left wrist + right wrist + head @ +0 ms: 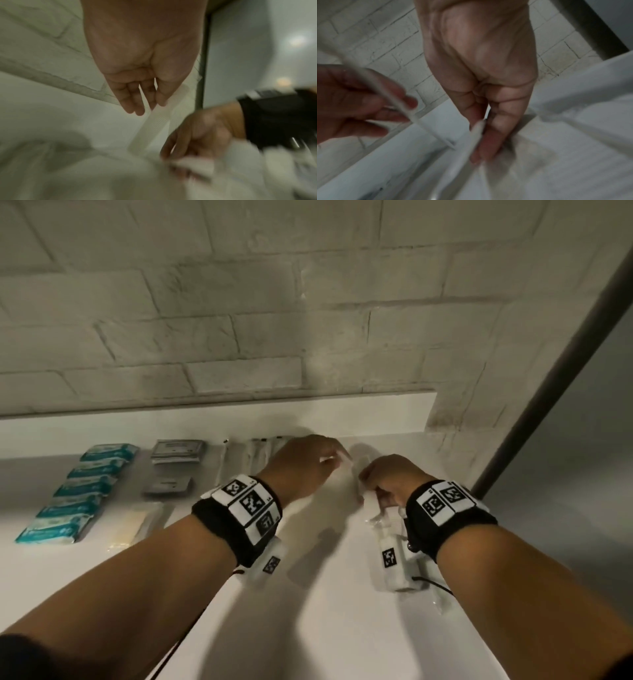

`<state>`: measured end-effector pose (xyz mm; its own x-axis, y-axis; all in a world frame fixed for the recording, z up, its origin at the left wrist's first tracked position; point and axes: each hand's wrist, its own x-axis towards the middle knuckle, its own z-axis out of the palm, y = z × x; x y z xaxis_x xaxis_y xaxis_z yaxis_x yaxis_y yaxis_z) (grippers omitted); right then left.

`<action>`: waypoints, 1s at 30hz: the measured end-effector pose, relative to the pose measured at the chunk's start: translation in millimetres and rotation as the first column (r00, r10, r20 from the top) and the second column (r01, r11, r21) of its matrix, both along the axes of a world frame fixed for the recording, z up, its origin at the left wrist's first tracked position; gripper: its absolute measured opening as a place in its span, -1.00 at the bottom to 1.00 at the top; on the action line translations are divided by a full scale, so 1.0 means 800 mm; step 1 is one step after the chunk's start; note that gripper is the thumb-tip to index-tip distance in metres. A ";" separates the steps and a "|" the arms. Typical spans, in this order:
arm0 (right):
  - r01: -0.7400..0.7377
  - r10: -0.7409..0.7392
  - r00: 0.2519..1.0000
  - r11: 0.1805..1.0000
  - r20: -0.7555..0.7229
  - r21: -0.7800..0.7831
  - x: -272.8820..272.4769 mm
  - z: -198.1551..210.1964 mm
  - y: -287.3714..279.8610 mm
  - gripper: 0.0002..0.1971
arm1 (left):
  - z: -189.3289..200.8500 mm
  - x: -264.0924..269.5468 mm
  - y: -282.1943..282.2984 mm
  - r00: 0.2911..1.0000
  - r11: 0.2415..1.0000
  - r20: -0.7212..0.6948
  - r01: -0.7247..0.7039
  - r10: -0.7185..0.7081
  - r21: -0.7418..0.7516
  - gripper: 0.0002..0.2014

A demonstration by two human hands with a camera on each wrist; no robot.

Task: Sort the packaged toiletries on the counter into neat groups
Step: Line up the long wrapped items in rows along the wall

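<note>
left hand (303, 465): at 12 o'clock on the counter, fingers curled, thumb and fingertips (161, 100) pinching one end of a packaged comb (150, 127); the left wrist view shows the white ridged strip running down from the fingers toward the right hand.
right hand (388, 479): at 1 o'clock, just beside the left hand, fingers curled down and pinching a thin clear-wrapped packet (476, 129) against the counter; what is inside the wrap is too blurred to tell.
packaged comb: held between the two hands, its far end up in the left hand, its near end close to the right hand's fingers; whether the right hand touches it i cannot tell.
counter (325, 611): white, running along a pale brick wall (239, 302).
teal packets (78, 491): a row of about six at 9 to 10 o'clock, laid side by side, edges touching or nearly so.
grey sachets (176, 453): a small stack at 11 o'clock, just right of the teal row, with a second grey sachet pile (168, 486) nearer the person.
cream packet (133, 525): flat, at 9 o'clock, nearer than the grey piles.
clear long packets (253, 453): side by side at 11 to 12 o'clock, partly hidden behind the left hand.
wristbands (239, 508): black, with white coded squares, one on each wrist.
</note>
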<state>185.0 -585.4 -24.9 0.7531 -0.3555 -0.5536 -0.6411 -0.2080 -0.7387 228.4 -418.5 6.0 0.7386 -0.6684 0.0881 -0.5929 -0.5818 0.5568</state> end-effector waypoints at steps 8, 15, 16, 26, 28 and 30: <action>-0.113 0.117 0.993 0.987 0.028 -0.114 0.005 -0.003 -0.002 -0.67 | -0.035 -0.011 -0.006 0.916 0.783 0.163 0.210 -0.367 0.586 -0.68; -0.594 0.540 0.768 0.397 -0.345 -0.700 0.012 -0.003 -0.010 -0.55 | -0.042 0.001 0.018 0.977 0.761 0.137 0.038 -0.166 0.647 -0.80; -0.635 0.550 0.734 0.348 -0.398 -0.690 0.014 -0.007 -0.005 -0.57 | -0.042 0.001 0.018 0.984 0.763 0.107 0.040 -0.142 0.645 -0.79; -0.706 0.610 0.615 0.145 -0.499 -0.694 0.034 -0.025 0.013 -0.51 | -0.057 0.021 -0.003 0.983 0.744 0.169 -0.056 -0.077 0.666 -0.60; -0.713 0.611 0.607 0.135 -0.509 -0.688 0.033 -0.024 0.012 -0.49 | -0.058 0.024 -0.005 0.985 0.743 0.158 -0.059 -0.064 0.667 -0.59; -0.717 0.632 0.601 0.153 -0.490 -0.680 0.028 -0.019 0.011 -0.45 | -0.059 0.025 -0.005 0.989 0.748 0.141 -0.059 -0.047 0.661 -0.58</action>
<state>207.4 -576.9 -39.9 0.9033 0.0003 -0.4289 0.0257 -0.9982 0.0534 248.5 -422.7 -41.0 0.7579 -0.5928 -0.2724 -0.6279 -0.7762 -0.0576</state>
